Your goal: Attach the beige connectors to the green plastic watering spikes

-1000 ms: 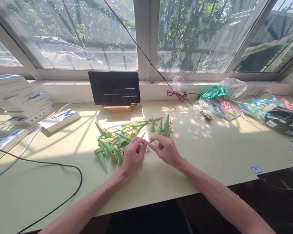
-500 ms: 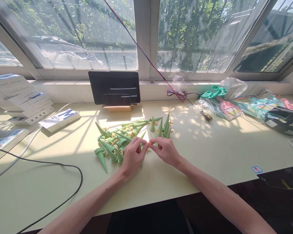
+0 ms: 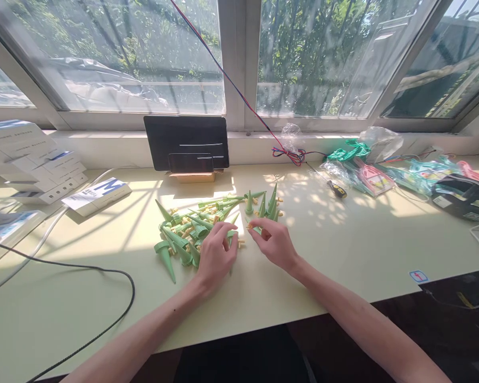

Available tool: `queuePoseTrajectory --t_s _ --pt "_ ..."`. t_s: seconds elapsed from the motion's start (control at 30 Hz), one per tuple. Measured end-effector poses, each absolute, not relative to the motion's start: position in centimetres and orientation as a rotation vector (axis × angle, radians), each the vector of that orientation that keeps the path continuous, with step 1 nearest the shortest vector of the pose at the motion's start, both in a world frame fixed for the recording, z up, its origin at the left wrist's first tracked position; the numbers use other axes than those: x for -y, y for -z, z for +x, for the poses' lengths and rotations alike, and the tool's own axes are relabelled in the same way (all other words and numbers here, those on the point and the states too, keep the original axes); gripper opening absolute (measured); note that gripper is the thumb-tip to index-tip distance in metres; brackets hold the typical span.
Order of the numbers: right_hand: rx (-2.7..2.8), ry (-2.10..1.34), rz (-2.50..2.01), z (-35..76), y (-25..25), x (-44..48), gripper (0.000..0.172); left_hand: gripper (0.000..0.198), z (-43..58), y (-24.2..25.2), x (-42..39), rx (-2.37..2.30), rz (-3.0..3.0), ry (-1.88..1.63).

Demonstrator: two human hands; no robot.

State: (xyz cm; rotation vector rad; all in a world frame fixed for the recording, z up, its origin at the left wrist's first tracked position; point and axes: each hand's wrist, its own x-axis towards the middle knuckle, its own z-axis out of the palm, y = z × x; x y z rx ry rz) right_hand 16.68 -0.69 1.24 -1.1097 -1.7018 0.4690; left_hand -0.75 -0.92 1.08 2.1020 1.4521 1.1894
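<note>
A pile of green plastic cone spikes with small tan fittings lies on the pale table in front of me. My left hand rests at the pile's right edge, its fingers curled round one green spike with a tan fitting sticking out. My right hand is just to the right, its thumb and fingers pinched on a small tan piece. A few spikes stand upright beyond my right hand.
A dark tablet on a stand leans at the window sill. White boxes are stacked far left, and a black cable loops across the near left. Plastic bags, a screwdriver and red-blue wires lie right.
My hands have drawn slightly apart. The right hand has lifted away a little from the left hand, where earlier the fingertips met over a small tan fitting.
</note>
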Motion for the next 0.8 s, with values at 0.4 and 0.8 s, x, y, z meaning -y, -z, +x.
queuePoseTrajectory --t_s 0.4,0.8 --pt "1.666 -0.513 -1.148 16.7 -1.2 0.7 0.013 0.021 -0.9 0.1 0.3 -1.526 2.272 -0.932" --pt "1.625 -0.650 -1.151 16.7 -1.3 0.8 0.010 0.011 -0.9 -0.2 0.4 -1.447 2.242 -0.978"
